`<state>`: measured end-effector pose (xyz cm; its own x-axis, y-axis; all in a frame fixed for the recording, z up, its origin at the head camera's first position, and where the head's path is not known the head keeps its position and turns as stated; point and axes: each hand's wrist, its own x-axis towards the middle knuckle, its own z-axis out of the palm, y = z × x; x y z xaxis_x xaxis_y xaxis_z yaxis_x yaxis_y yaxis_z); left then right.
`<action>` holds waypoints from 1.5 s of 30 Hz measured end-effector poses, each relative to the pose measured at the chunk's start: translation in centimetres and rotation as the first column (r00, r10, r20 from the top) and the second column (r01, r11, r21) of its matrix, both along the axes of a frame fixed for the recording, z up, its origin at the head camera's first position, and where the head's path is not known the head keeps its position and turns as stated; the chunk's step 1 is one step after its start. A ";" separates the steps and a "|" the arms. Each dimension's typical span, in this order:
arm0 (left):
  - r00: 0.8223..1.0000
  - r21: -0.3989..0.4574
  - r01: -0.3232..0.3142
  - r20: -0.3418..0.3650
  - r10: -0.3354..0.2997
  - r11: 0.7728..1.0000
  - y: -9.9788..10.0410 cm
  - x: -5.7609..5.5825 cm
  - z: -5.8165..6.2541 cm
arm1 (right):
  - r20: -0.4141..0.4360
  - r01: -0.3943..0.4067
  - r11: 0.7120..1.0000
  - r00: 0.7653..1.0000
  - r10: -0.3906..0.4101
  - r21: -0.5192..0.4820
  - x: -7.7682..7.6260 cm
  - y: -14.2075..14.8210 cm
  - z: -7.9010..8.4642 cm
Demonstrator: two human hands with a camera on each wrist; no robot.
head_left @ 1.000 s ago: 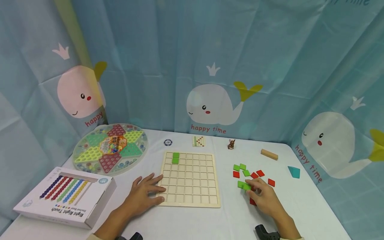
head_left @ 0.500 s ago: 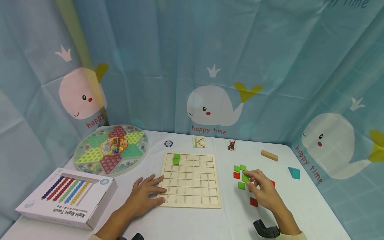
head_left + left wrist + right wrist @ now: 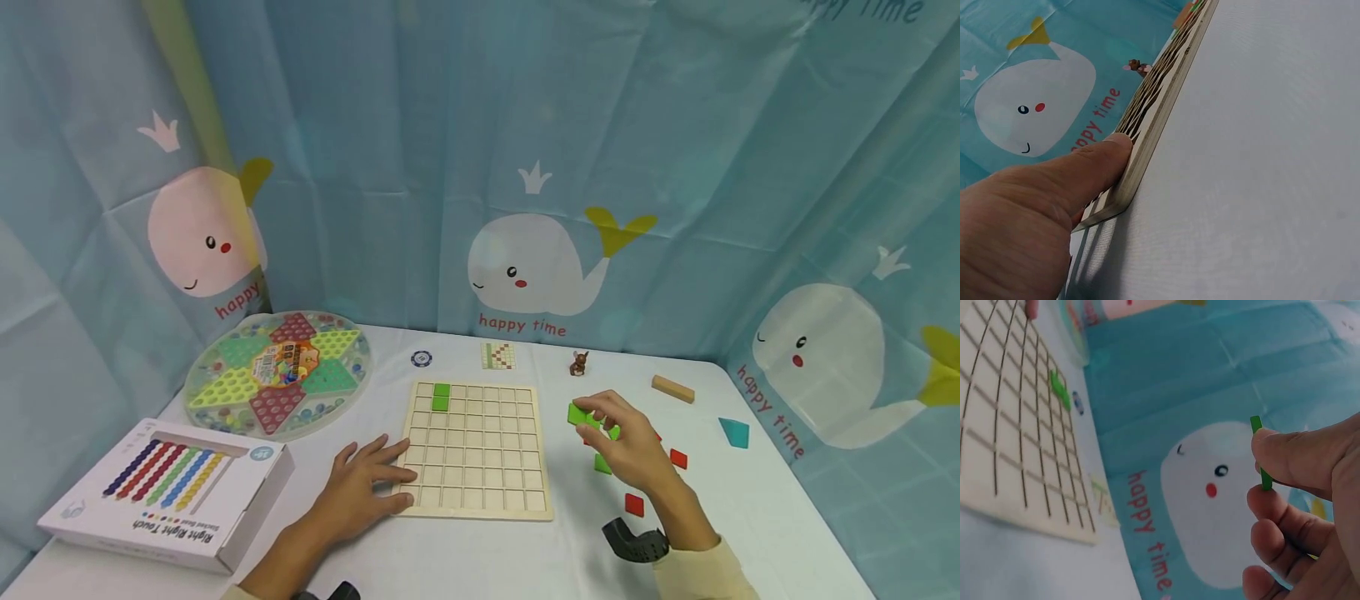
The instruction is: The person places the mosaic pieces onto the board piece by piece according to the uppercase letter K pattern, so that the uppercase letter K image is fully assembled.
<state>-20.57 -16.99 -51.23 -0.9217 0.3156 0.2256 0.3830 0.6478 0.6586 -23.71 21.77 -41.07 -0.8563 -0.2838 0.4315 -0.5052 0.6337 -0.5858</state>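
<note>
My right hand (image 3: 628,442) is raised over the table to the right of the board and pinches a green square tile (image 3: 1266,479) between thumb and fingertip. Below and around it lie loose tiles, among them a green tile (image 3: 603,464) and a red tile (image 3: 634,505); the hand hides some of the others. With fingers spread, my left hand (image 3: 363,485) rests at the left edge of a wooden grid board (image 3: 483,457). In the left wrist view, its thumb (image 3: 1107,159) touches the board's rim. Two green tiles (image 3: 441,397) sit in the grid's top-left area, one above the other.
Left of the board are a round star-patterned game board (image 3: 279,408) and a white bead-toy box (image 3: 120,533). Along the back stand a chip (image 3: 422,359), a pattern card (image 3: 498,357) and an animal figurine (image 3: 578,364). A wooden block (image 3: 672,389) and teal piece (image 3: 735,432) lie right.
My right hand has picked up a green tile from the loose pile, lifted it and moved left toward the board. The left hand has stayed at the board's edge.
</note>
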 end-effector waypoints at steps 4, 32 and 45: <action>1.000 0.000 0.001 0.003 -0.001 1.000 0.0 0.0 0.0 | -0.036 -0.071 0.997 0.997 0.070 -0.014 -0.7 -1.5 1.1; 1.000 -0.015 -0.007 0.001 0.007 1.000 -0.1 0.0 0.0 | 0.112 -0.172 0.974 0.976 0.189 -0.149 -6.2 -12.9 -2.7; 1.000 -0.017 0.003 -0.029 -0.003 1.000 -0.1 0.0 0.0 | 0.285 -0.131 0.985 0.945 0.159 -0.115 -6.9 -16.5 -6.5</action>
<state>-20.54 -17.08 -51.21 -0.9138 0.3221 0.2472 0.4038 0.6573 0.6363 -30.56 5.28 -47.59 -0.9013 -0.3847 0.1991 -0.3853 0.5019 -0.7744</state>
